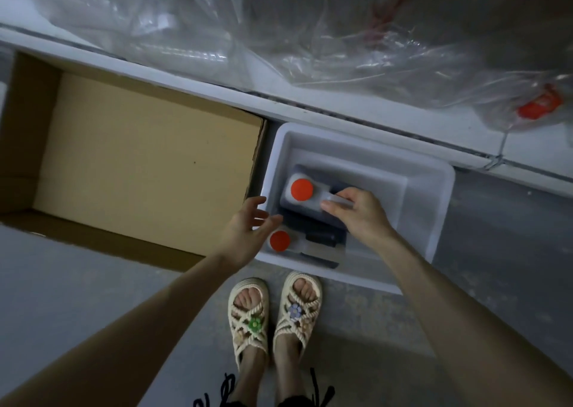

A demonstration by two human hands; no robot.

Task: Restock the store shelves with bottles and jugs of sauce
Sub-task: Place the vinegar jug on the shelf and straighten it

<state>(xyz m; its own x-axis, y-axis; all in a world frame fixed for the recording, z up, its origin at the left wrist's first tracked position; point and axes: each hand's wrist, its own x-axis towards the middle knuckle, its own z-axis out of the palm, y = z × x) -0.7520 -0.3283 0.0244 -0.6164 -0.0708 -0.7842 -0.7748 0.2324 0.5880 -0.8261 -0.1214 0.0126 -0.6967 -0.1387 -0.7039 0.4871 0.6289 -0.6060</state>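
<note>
A white tub sits on the grey floor, right by the bottom of a white shelf. Two jugs of sauce stand inside the tub, at its left side. Each one has a round orange cap.

The right hand holds the far jug. Its fingers and thumb are curled tight round the clear handle on top, just beside the cap.

The near jug stands close to the front left corner of the tub. The left hand is above it, by the tub's left edge. Its fingers are spread out and it holds nothing. It may be touching the edge of the tub, but the view is too dim to tell.

The two hands are apart, with the far jug between them.

An open cardboard box lies on the floor just to the left of the tub. Crinkly clear plastic is piled on the shelf. Two feet in cream rope sandals stand just in front of the tub.
</note>
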